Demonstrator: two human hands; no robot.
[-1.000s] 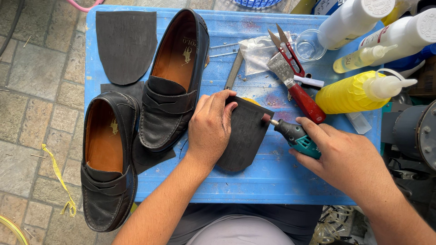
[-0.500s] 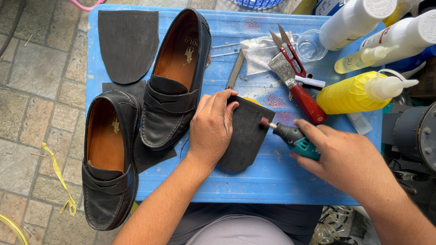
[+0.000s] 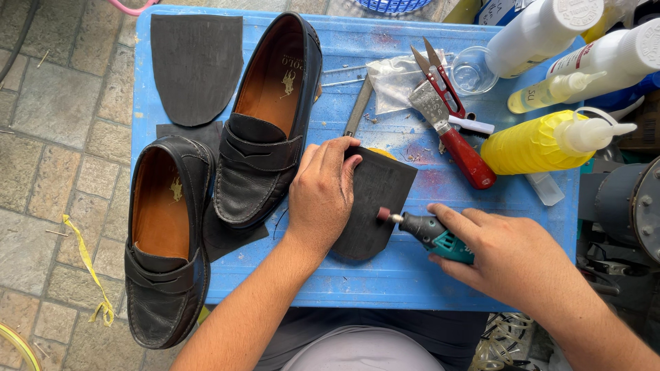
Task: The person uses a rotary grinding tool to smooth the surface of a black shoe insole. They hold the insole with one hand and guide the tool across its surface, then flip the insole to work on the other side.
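left hand (image 3: pixel 322 196): pressing flat, fingers spread, pinning the black sole piece (image 3: pixel 375 203) to the blue desk (image 3: pixel 412 275), right of the loafers (image 3: pixel 265 124)
right hand (image 3: pixel 512 257): grip clamped round the teal rotary tool (image 3: pixel 430 232)
change: tip now inching lower along the sole's right edge, so sanding's progressing

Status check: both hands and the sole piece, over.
Left hand flat on black rubber sole piece. Right hand grips rotary tool, tip at sole's edge. Nothing in between.
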